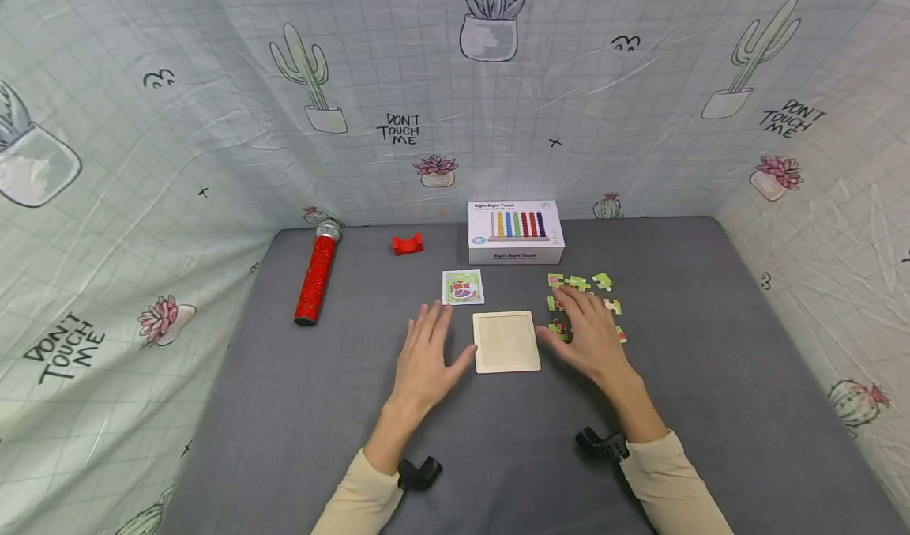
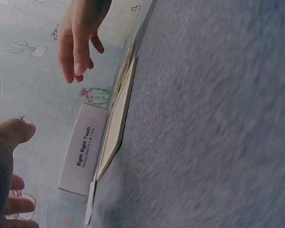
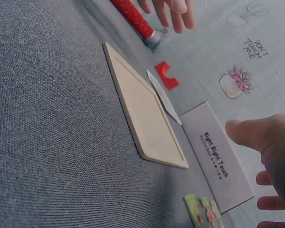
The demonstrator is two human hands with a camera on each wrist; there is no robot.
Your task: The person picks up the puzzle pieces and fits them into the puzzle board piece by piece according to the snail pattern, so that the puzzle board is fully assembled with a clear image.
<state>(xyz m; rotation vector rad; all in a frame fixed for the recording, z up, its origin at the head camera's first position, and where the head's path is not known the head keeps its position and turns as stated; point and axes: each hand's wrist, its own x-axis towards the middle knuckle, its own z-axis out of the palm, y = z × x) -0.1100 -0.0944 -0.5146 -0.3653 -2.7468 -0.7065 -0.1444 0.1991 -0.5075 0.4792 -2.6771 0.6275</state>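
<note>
A square wooden puzzle tray (image 1: pixel 508 342) with a raised rim and no pieces in it lies between the two hands. My left hand (image 1: pixel 425 359) is raised beside the tray's left edge, fingers spread, holding nothing. To the tray's right my right hand (image 1: pixel 588 333) hovers over loose green and red jigsaw pieces (image 1: pixel 603 281), hiding some of them; its fingers are extended and hold nothing. In the right wrist view several pieces (image 3: pixel 203 212) lie below the fingers. A square picture card (image 1: pixel 463 288) lies behind the tray, close to my left fingertips.
At the back stands a white box (image 1: pixel 515 233) printed "Right Right Touch". A small red curved block (image 1: pixel 407 244) lies left of it, and a glittery red microphone (image 1: pixel 317 274) lies farther left. Patterned cloth (image 1: pixel 526 108) hangs around the grey table (image 1: pixel 298 408).
</note>
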